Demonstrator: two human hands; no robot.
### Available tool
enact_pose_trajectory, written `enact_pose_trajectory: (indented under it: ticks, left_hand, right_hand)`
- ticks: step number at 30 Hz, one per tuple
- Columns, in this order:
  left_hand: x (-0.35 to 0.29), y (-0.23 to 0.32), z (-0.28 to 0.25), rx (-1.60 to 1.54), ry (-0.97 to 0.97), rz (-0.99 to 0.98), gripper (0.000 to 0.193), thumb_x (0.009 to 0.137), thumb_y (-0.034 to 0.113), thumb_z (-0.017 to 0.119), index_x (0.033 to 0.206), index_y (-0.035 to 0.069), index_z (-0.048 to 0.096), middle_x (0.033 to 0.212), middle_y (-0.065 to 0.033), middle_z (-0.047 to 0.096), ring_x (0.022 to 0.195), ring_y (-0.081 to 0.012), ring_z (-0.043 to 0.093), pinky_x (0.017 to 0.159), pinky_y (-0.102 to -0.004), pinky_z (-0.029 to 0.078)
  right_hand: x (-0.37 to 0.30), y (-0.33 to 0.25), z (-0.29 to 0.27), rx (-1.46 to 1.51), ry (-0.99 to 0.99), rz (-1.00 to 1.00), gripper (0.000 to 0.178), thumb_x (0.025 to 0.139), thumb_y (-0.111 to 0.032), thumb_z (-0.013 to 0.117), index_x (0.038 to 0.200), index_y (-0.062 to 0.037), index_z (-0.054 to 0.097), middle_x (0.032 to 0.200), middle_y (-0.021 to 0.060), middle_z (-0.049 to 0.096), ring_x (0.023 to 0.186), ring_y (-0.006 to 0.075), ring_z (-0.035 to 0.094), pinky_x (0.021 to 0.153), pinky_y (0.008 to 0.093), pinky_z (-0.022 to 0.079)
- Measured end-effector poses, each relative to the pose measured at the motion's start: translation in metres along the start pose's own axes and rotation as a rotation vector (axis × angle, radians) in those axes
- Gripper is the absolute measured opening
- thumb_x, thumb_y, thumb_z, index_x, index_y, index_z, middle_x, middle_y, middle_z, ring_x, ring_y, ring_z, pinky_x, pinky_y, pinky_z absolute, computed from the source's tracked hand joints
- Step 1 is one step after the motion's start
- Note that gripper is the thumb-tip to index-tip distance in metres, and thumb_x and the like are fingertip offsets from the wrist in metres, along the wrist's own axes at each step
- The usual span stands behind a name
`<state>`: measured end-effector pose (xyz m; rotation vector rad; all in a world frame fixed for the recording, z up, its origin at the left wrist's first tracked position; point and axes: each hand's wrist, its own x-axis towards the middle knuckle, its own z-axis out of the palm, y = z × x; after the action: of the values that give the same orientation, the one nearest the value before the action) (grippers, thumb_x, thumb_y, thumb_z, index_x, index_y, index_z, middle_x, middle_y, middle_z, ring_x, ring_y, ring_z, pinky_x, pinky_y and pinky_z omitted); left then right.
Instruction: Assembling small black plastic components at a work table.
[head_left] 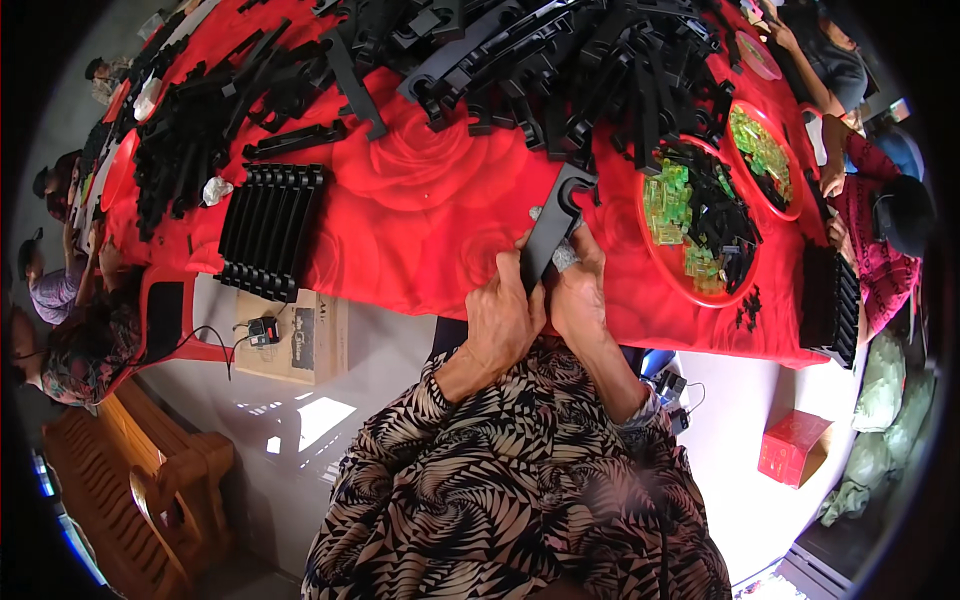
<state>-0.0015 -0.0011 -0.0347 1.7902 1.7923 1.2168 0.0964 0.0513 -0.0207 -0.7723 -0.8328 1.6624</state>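
Note:
Close to my body, over the near edge of the table, a long black plastic part (548, 232) is held tilted, its rounded, hollowed end pointing away from me. My left hand (500, 312) is closed around its lower left side. From the other side my right hand (580, 295) grips it, with grey wrapping (565, 257) on a finger. The fingertips behind the part are hidden. Beyond my hands lies a heaped pile of similar black parts (560, 60). To the left, several more form a neat row (270, 230).
A red cloth (430, 180) covers the table. On the right, a red tray (715, 300) holds small green and black pieces; a second red tray (796, 212) stands beyond it. A cardboard box (325, 335) and a wooden bench (115, 490) are at lower left. Other people sit along both sides.

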Motion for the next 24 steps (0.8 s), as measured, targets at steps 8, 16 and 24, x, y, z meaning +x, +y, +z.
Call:
enact_pose_trajectory:
  ticks: [8,16,24]
  left_hand:
    - [0.011,0.001,-0.004,-0.056,-0.03,-0.096,0.036,0.086,0.002,0.057,0.119,-0.002,0.042,0.078,-0.0259,0.065,0.07,-0.0444,0.065,0.057,-0.0481,0.052]
    - [0.024,-0.014,-0.017,-0.368,-0.044,-0.296,0.019,0.096,0.012,0.054,0.107,-0.003,0.048,0.063,-0.0168,0.058,0.055,-0.0335,0.061,0.052,-0.0419,0.045]
    - [0.023,0.005,-0.033,-0.552,-0.117,-0.364,0.019,0.102,0.017,0.049,0.104,-0.002,0.047,0.06,-0.0072,0.059,0.048,-0.0139,0.056,0.044,-0.0302,0.043]
  right_hand:
    - [0.007,0.009,0.001,-0.222,0.03,-0.127,0.03,0.088,-0.002,0.042,0.115,-0.0012,0.055,0.093,0.0084,0.065,0.08,0.0138,0.06,0.072,0.029,0.051]
    - [-0.011,0.0,0.007,-0.5,0.039,-0.237,0.041,0.095,0.002,0.055,0.134,0.0003,0.044,0.11,0.0104,0.063,0.099,0.0129,0.06,0.083,0.0233,0.048]
    - [-0.014,-0.005,-0.008,-0.576,0.099,-0.178,0.032,0.096,0.0,0.054,0.128,0.0039,0.05,0.115,0.0125,0.063,0.107,0.0143,0.059,0.094,0.0253,0.045]
